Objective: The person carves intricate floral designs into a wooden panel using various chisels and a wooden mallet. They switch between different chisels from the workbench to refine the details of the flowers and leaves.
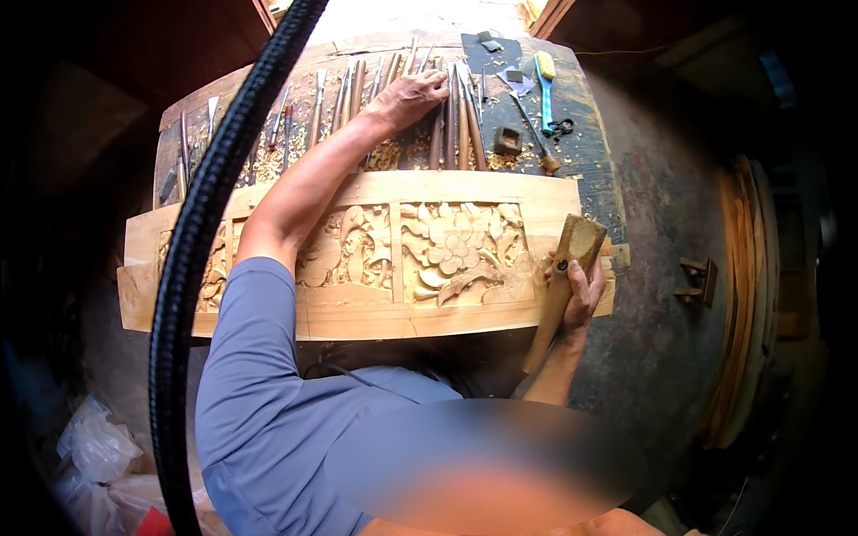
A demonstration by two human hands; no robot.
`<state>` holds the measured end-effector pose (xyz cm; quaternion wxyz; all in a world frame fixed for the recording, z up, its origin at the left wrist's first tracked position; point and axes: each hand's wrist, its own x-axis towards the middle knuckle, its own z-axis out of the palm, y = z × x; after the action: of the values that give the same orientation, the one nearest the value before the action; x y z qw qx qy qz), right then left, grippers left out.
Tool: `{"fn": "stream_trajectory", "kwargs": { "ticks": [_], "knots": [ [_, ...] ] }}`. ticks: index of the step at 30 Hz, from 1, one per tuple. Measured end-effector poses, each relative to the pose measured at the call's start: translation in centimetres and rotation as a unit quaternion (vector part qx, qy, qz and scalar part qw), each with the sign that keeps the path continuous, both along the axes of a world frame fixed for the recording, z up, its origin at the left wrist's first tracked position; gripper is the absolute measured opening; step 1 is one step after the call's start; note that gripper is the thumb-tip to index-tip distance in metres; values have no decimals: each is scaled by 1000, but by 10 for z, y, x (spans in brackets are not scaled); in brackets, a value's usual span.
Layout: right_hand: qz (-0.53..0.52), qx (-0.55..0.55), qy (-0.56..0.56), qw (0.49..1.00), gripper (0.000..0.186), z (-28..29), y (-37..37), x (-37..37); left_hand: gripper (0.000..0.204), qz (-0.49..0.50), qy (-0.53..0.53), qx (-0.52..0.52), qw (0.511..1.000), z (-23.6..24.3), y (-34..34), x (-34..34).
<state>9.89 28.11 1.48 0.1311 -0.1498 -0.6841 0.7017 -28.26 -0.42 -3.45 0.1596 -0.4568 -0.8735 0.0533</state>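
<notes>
My left hand (416, 96) reaches across the bench, its fingers curled in at the blade ends of a row of carving chisels (463, 125). What lies between those fingertips is hidden. In my right hand (583, 293) is a wooden mallet (556, 304), its blocky head up and its handle slanting down to the left. The mallet is over the right end of a pale carved wooden panel (357, 318). Flowers and leaves stand out in relief in the panel's framed sections, and my left arm crosses above it.
More chisels (318, 107) lie left of my arm among wood shavings (268, 163). Toward the right of the bench (585, 134) are a blue-handled brush (545, 89), a small dark block (508, 141) and another tool (534, 134). A black braided cable (192, 232) crosses the view. Long boards (742, 304) stand at right.
</notes>
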Motion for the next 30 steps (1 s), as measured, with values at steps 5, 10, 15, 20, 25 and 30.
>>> {"fn": "stream_trajectory", "kwargs": {
  "ticks": [5,10,15,20,25,30],
  "knots": [
    [-7,1,-7,1000,49,4,-4,-1,39,20,-39,76,996,4,-13,2],
    [-7,-6,-1,1000,49,4,-7,-4,21,-31,-44,163,985,16,-36,23],
    [-13,7,1,1000,48,6,-3,1,28,-204,65,386,898,140,-26,186],
    [-14,7,-10,1000,46,3,-3,2,52,-284,52,552,782,218,-18,309],
    [-12,-4,-5,1000,46,-5,1,1,35,-306,-47,486,818,212,-12,334],
    [-23,-32,17,999,44,4,-9,-3,22,-323,-247,291,866,122,-18,367]
  ]
}}
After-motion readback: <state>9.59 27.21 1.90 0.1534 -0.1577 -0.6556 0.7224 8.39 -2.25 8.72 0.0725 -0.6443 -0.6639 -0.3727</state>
